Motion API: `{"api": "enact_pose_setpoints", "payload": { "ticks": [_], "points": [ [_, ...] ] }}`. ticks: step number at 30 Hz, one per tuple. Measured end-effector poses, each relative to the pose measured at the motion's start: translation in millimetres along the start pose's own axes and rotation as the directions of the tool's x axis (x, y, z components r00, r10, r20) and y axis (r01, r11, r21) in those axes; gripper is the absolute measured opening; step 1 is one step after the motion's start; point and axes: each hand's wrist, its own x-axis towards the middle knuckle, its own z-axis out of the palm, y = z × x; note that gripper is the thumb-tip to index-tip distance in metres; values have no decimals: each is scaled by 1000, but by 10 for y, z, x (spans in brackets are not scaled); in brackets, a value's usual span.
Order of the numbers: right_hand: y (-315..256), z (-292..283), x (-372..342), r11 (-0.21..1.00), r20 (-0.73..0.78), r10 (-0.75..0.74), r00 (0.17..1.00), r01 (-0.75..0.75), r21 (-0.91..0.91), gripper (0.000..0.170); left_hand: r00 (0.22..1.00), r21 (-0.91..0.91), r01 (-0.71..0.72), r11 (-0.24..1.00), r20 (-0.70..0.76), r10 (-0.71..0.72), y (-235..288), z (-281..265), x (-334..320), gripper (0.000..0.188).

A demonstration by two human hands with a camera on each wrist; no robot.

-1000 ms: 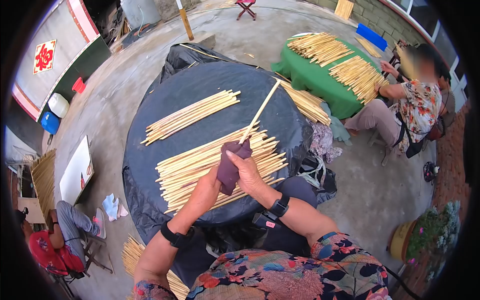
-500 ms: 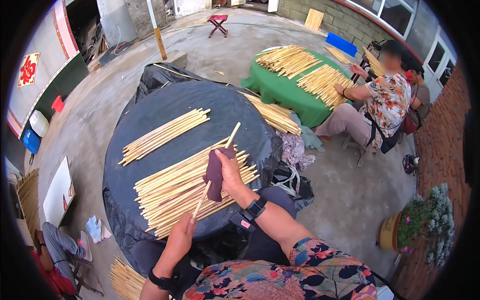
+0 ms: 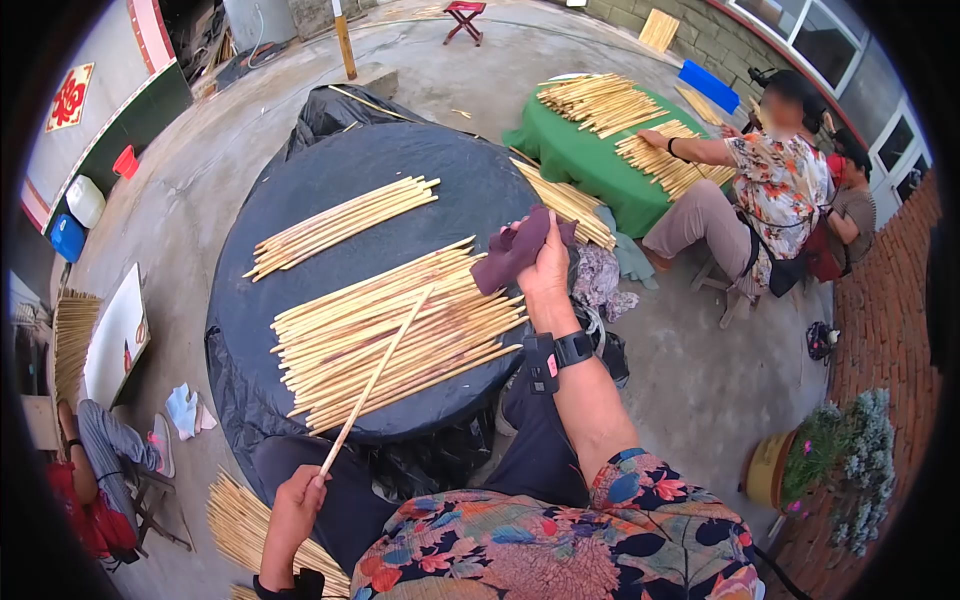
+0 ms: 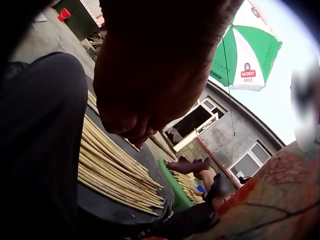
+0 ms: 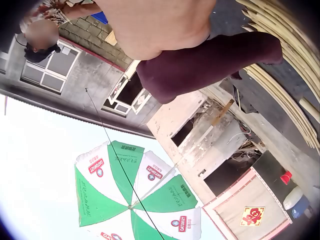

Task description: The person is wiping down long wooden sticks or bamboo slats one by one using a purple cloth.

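Low at the left, over the lap, my left hand grips the near end of a pale, peeled-looking stick. Its far end slants up over a wide row of similar sticks on the round table covered in black plastic. My right hand holds a bunched purple cloth above the table's right side, apart from the stick. In the right wrist view the cloth hangs out from the hand. A smaller row of sticks lies farther back.
Another person sits at a green-covered table with more sticks. A bundle lies on the ground near my left leg. A flowerpot stands at right, a white board at left.
The stick has come down out of the cloth, drawn by my left hand toward the lower left. My right hand has moved up and right with the cloth, so the hands are now far apart.
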Motion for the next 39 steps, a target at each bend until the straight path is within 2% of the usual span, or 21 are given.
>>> {"api": "enact_pose_setpoints", "payload": {
  "ticks": [2, 3, 6, 7, 9, 11, 13, 14, 16, 17, 20, 21, 24, 26, 27, 29, 31, 33, 35, 37, 39],
  "points": [
    [103, 75, -237, 949, 273, 195, 942, -251, 189, 37, 998, -179, 49, 983, -40, -57, 89, 10, -74, 11],
    [89, 134, -271, 949, 273, 195, 942, -251, 189, 37, 998, -228, 43, 973, -41, -54, 135, 43, 1, 11],
    [257, 239, -538, 938, 514, 296, 805, -346, 2, 47, 995, -393, -71, 917, -96, 36, 293, 257, 248, 12],
    [228, 267, -579, 938, 514, 296, 805, -346, 2, 47, 991, -401, -115, 909, -115, 74, 339, 289, 347, 13],
    [264, 306, -667, 896, 556, 351, 754, -443, 35, 46, 987, -448, -143, 882, -133, 92, 423, 356, 463, 12],
    [281, 298, -669, 897, 563, 356, 746, -441, 17, 48, 983, -492, -179, 852, -133, 130, 544, 401, 634, 11],
    [269, 312, -716, 868, 613, 413, 674, -495, -41, 52, 969, -488, -247, 837, -134, 207, 667, 454, 777, 11],
    [270, 330, -757, 863, 612, 422, 669, -503, -44, 52, 970, -490, -242, 837, -139, 199, 731, 498, 842, 11],
    [292, 374, -859, 843, 597, 442, 669, -538, -20, 56, 916, -431, -401, 808, -204, 346, 865, 604, 955, 8],
    [312, 367, -884, 841, 598, 445, 666, -540, -23, 56, 916, -432, -401, 808, -208, 344, 952, 654, 1001, 8],
    [377, 306, -981, 781, 628, 520, 579, -620, -74, 59, 923, -445, -380, 811, -122, 365, 1136, 806, 1145, 9],
    [378, 322, -1041, 835, 597, 503, 625, -531, -147, 59, 932, -464, -352, 813, -91, 351, 1152, 866, 1264, 8],
    [378, 168, -986, 837, 579, 515, 633, -517, -179, 53, 950, -472, -292, 832, -45, 308, 1130, 938, 1385, 8],
    [343, 165, -1044, 802, 497, 594, 633, -418, -427, 46, 960, -463, -264, 846, -41, 277, 1121, 921, 1390, 8],
    [372, 213, -1119, 807, 444, 560, 699, -339, -484, 48, 969, -476, -238, 846, -64, 237, 1134, 878, 1401, 7],
    [433, 150, -1102, 792, 441, 576, 689, -334, -511, 48, 978, -493, -206, 845, -86, 189, 1096, 839, 1401, 7],
    [458, 107, -1127, 763, 418, 613, 671, -365, -534, 48, 916, -305, -371, 877, -277, 292, 1029, 821, 1458, 5],
    [451, 97, -1173, 734, 395, 648, 652, -393, -554, 48, 914, -275, -357, 893, -299, 274, 999, 770, 1505, 4],
    [416, 97, -1225, 703, 329, 659, 676, -398, -590, 49, 919, -279, -318, 906, -324, 223, 986, 746, 1520, 3],
    [410, 77, -1255, 708, 336, 648, 683, -379, -597, 49, 912, -270, -342, 900, -325, 249, 970, 759, 1512, 3],
    [395, 83, -1278, 677, 358, 670, 651, -338, -654, 49, 893, -226, -350, 909, -373, 251, 1008, 763, 1501, 4]
  ]
}}
